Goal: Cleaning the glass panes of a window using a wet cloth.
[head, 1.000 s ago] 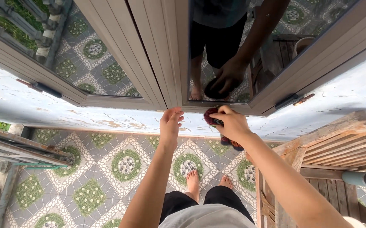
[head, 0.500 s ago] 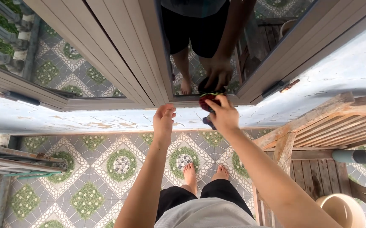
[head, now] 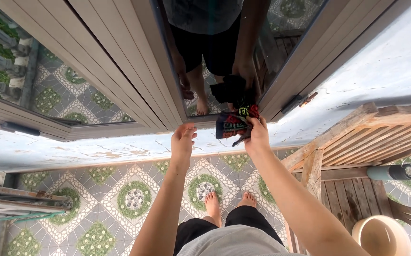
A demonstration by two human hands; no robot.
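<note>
My right hand (head: 256,135) grips a dark patterned cloth (head: 234,123) with red and green marks, held up against the bottom of a window pane (head: 215,52). The cloth hangs loosely unfolded from my fingers. My left hand (head: 183,140) is empty, fingers apart, near the lower window frame (head: 120,128) and the pale sill (head: 96,147). The glass reflects my legs, arm and the cloth.
A wooden slatted bench (head: 376,142) stands at the right, with a teal tube (head: 395,172) and a beige bucket (head: 380,236) on it. Patterned tiles (head: 129,199) cover the floor around my bare feet. A metal railing (head: 21,199) lies at the left.
My right hand has lifted and the bunched cloth has opened out against the glass. My left hand stays near the sill. The view has shifted slightly.
</note>
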